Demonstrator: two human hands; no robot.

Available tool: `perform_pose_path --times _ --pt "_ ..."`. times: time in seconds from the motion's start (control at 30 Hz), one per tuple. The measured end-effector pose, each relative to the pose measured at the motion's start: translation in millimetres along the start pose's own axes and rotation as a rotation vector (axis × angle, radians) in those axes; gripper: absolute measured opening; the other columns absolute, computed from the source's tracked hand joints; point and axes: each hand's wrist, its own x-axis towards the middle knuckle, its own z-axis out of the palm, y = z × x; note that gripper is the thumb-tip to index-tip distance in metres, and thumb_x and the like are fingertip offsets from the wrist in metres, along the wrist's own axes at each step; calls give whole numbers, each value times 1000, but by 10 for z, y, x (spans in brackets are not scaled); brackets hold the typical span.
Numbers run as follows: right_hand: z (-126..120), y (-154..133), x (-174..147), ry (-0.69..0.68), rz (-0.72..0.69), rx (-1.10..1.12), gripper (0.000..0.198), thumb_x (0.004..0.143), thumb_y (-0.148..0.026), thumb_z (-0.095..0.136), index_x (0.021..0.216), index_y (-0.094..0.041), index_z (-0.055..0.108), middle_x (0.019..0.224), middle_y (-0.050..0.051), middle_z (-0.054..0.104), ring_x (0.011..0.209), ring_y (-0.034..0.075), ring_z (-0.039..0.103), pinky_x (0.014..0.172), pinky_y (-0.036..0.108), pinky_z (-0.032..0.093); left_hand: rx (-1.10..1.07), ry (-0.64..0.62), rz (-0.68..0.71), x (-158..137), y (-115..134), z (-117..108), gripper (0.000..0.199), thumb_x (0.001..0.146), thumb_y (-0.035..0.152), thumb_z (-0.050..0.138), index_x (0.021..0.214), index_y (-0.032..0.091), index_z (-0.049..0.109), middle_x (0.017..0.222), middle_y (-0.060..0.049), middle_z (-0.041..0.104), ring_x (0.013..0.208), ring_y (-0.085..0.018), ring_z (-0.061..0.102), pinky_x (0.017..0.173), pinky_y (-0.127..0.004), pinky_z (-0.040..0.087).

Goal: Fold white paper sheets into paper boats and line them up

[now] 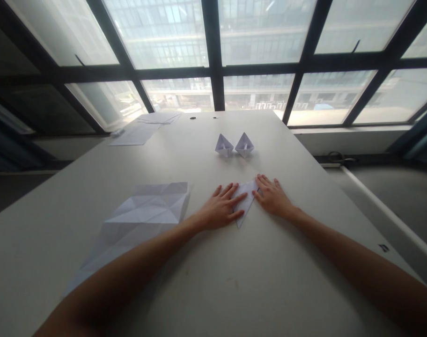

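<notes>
A small folded sheet of white paper lies flat on the table between my hands, its lower end narrowing to a point toward me. My left hand rests on its left side with the fingers spread across it. At the paper's upper right edge, my right hand lies palm down, fingers stretched out and touching the edge. Part of the paper is hidden under my fingers. Beyond it stand two folded paper boats, a left one and a right one.
A large creased sheet of paper lies to the left, partly under my left forearm. More white sheets are at the table's far left. The white table reaches toward tall windows. A dark mark is near its right edge.
</notes>
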Motion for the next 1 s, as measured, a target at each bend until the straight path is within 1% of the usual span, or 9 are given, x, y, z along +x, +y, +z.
perform_pose_path --times 0.23,0.47,0.53,0.6,0.73,0.83,1.0 --pt "3 3 0 4 -5 7 60 99 -40 34 150 -10 33 158 14 29 148 25 22 118 55 13 10 2 -3 -7 14 -10 64 98 61 30 155 32 23 164 -7 10 150 -29 9 120 -51 8" --pt "5 27 5 13 -18 38 57 99 -39 39 150 -13 36 158 14 30 148 27 22 117 58 14 14 7 2 -6 9 2 63 99 60 30 155 33 23 163 -6 12 150 -29 9 120 -51 8" --pt "-6 33 -3 21 -60 50 55 98 -37 40 148 -14 39 158 13 31 148 27 21 118 58 14 12 11 5 -8 6 6 61 99 59 30 155 34 22 163 -5 14 151 -29 9 119 -52 8" --pt "-22 35 -13 22 -139 67 53 98 -35 40 148 -15 41 157 12 32 148 26 21 118 56 14 9 13 6 -11 4 9 60 100 58 29 155 34 22 163 -4 15 151 -29 9 119 -53 9" --pt "-59 28 -32 -5 -301 104 51 99 -35 40 147 -17 42 156 13 35 147 24 25 118 52 19 4 26 16 -16 -3 14 60 100 57 29 155 34 20 163 -4 16 151 -28 9 119 -52 10" --pt "-74 22 -39 0 -322 106 52 99 -37 42 147 -18 43 155 14 36 146 25 28 117 51 22 6 35 24 -15 -12 23 59 100 57 31 155 36 21 163 -3 15 150 -28 10 119 -52 11" --pt "-76 13 -44 -3 -313 90 54 99 -39 41 148 -17 41 155 14 35 146 25 28 117 51 23 7 31 27 -13 -25 40 57 100 56 31 154 39 21 163 -2 14 150 -29 10 119 -54 11"
